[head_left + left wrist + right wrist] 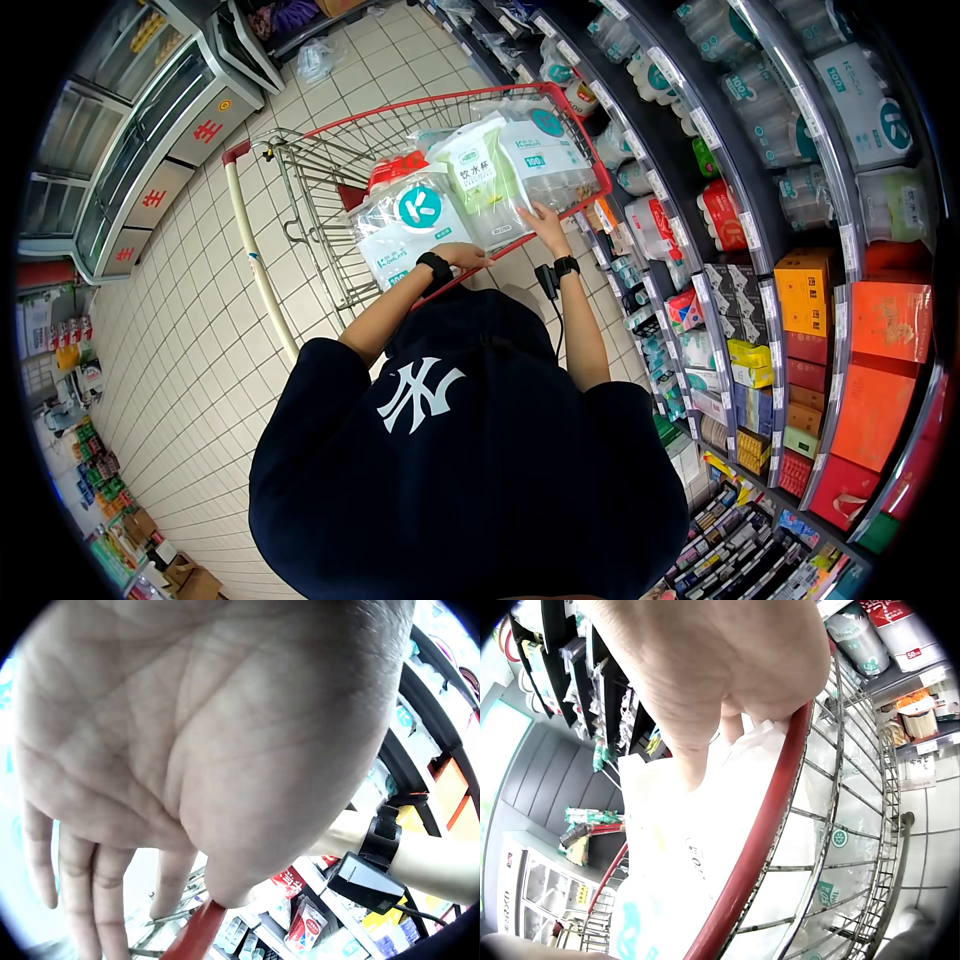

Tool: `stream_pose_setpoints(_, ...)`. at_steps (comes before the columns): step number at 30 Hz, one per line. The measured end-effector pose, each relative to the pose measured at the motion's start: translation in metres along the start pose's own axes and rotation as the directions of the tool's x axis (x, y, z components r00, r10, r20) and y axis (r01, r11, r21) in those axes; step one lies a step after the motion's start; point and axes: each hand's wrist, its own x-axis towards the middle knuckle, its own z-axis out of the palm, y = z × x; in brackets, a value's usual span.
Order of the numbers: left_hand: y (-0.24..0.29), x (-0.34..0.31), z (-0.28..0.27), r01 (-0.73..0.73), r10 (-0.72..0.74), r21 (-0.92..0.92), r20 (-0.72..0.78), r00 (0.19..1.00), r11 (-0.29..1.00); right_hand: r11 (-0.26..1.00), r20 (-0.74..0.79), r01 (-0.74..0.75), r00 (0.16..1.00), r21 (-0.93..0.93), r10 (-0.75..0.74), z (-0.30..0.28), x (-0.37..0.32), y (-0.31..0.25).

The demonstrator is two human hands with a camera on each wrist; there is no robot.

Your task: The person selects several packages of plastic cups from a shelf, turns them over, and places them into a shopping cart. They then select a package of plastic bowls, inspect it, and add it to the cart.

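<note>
In the head view, a shopping cart (600, 170) with a red rim holds several clear plastic bags of cups. My left hand (465, 257) lies over the near rim beside the bag with a teal circle logo (405, 245). The left wrist view shows that hand's fingers (111, 900) extended, with the thumb right at the red rim (196, 930). My right hand (545, 225) is at the near edge of a green-and-white bag of drinking cups (480, 170). In the right wrist view, its thumb (690, 765) lies on the bag's face and its fingers go behind the crinkled edge, pinching it.
Another bag of cups (545, 145) lies at the cart's right end, and a red package (395, 170) sits behind. Stocked shelves (700, 120) stand close on the right. Freezer cabinets (170, 150) line the left, across the tiled floor (190, 310). A plastic bag (316, 60) lies farther up the aisle.
</note>
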Motion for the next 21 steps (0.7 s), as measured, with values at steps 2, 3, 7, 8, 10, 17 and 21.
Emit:
stream_pose_setpoints(2,-0.002,0.001,0.003,-0.004,0.004,-0.008,-0.022,1.000,1.000,0.997,-0.001,0.018,1.000,0.071,-0.018,0.001,-0.001,0.000)
stream_pose_setpoints(3,-0.002,0.000,0.004,-0.008,0.007,-0.017,-0.043,0.999,1.000,0.997,-0.001,0.018,1.000,0.071,-0.018,0.001,-0.001,0.001)
stream_pose_setpoints(7,-0.005,0.000,0.005,-0.040,0.037,-0.048,-0.047,0.998,0.998,0.996,-0.038,-0.031,0.999,0.085,0.035,0.002,-0.003,0.001)
stream_pose_setpoints(8,-0.006,0.001,0.006,-0.045,0.041,-0.084,-0.049,0.998,0.995,0.996,-0.057,-0.048,0.997,0.072,0.053,0.002,-0.004,-0.001)
stream_pose_setpoints(10,-0.012,0.005,0.009,-0.050,0.045,-0.120,-0.051,0.998,0.991,0.994,-0.052,-0.051,0.997,0.092,0.056,0.003,-0.001,0.009)
stream_pose_setpoints(17,-0.014,0.005,0.011,-0.049,0.039,-0.142,-0.075,0.996,0.989,0.991,-0.051,-0.060,0.996,0.116,0.066,0.003,-0.003,0.011)
stream_pose_setpoints(21,-0.011,0.002,0.012,-0.044,0.032,-0.133,-0.087,0.996,0.990,0.993,-0.055,-0.068,0.996,0.094,0.073,0.003,-0.005,0.010)
